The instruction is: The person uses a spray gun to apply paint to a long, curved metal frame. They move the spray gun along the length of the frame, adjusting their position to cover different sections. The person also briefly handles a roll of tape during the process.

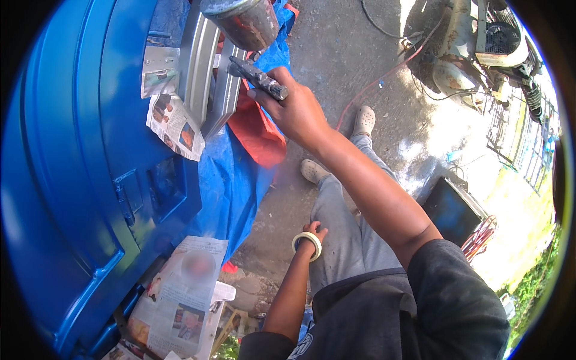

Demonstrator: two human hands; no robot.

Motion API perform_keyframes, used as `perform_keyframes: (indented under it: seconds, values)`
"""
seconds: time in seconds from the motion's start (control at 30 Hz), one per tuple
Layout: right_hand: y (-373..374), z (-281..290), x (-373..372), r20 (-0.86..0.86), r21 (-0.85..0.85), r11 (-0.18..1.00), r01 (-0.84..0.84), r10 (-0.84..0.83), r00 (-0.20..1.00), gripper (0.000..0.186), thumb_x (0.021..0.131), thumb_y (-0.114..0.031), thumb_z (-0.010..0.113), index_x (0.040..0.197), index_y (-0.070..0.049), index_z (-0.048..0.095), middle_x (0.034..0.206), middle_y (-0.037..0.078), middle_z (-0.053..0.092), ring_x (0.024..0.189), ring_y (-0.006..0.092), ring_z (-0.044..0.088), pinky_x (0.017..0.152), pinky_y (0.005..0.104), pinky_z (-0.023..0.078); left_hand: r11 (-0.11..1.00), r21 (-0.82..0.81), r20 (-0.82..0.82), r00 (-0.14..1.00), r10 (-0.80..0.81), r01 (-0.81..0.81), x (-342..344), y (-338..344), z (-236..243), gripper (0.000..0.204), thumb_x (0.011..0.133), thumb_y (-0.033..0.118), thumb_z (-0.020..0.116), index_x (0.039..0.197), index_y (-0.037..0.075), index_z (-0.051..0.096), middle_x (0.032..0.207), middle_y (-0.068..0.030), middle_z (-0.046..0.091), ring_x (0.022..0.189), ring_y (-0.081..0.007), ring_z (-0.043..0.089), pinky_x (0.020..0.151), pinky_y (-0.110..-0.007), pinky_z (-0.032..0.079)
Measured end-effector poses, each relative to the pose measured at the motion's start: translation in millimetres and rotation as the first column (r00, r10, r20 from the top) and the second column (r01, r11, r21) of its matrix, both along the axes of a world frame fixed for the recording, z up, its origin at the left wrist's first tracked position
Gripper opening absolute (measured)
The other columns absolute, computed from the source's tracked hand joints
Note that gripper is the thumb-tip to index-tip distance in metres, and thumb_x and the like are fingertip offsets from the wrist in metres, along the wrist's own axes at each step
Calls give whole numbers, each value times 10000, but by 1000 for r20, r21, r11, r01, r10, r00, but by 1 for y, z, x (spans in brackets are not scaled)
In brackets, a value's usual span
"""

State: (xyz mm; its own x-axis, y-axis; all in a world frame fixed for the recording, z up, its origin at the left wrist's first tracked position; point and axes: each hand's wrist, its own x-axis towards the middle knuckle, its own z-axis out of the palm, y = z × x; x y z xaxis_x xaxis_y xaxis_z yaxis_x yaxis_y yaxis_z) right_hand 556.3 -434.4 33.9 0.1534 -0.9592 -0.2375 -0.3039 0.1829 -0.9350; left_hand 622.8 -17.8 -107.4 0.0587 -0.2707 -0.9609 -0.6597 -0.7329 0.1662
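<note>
My right hand point(297, 111) is closed round the handle of a spray gun point(261, 80), with a paint-stained metal cup point(245, 27) on it. The gun is held out beside ribbed silver-grey metal bars point(201, 66) at the edge of a glossy blue vehicle body panel point(66, 156). Whether the gun touches the bars I cannot tell. Low by my thigh hangs my left hand point(315, 230), fingers loosely apart and nothing seen in them. A pale roll of tape point(307, 246) circles that wrist. Newspaper pieces point(175, 126) cover part of the blue panel near the bars.
A blue tarp point(225, 186) and red sheet point(259, 135) hang beside the panel. More newspaper point(186, 294) covers the lower left. A thin red hose point(384, 75) crosses the ground toward a worn air compressor point(456, 60). A dark box point(453, 210) stands right of my legs.
</note>
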Motion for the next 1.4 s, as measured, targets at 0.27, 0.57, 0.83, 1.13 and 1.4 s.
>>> perform_keyframes:
  seconds: [0.27,0.57,0.83,1.13,1.4]
  values:
    - [-14,-21,-36,124,90,950,-298,286,950,434,971,-404,783,1212,-72,641,887,195,754,846,364,760,731,451,544,927,-110,-118,931,346,-358,-29,-69,-18,551,948,220,795,1420,20,592,1348,-224,663,1195,-310,691,1024,-408,569]
    - [-155,-42,-68,-44,-106,993,-48,44,998,412,975,-392,785,1175,-76,613,880,198,737,842,401,742,731,460,546,883,-124,-199,883,425,-453,-95,-170,-8,524,966,205,779,1407,-4,587,1394,-221,635,1211,-313,691,1022,-411,570]
    - [-248,-40,-104,-8,-206,969,134,-139,990,342,983,-376,746,1158,-105,636,941,227,751,916,473,714,766,533,542,894,-52,-174,886,430,-444,-132,-200,-5,538,958,242,788,1408,18,598,1393,-226,638,1237,-337,678,1043,-431,551]
    - [-236,-59,-107,-33,25,997,67,-66,997,357,1002,-357,726,1188,-76,609,999,277,747,963,490,711,805,540,544,949,198,98,958,-268,246,-148,-236,20,1030,852,576,824,1649,120,356,1729,-186,272,1603,-381,246,1286,-477,317]
    - [-191,-99,-89,-42,158,984,-85,93,995,441,987,-417,755,1199,-69,588,942,245,751,943,469,733,785,511,550,905,383,-1,980,-200,185,-194,-256,23,1272,847,628,803,1726,220,-21,1776,-231,-36,1641,-410,102,1324,-491,233]
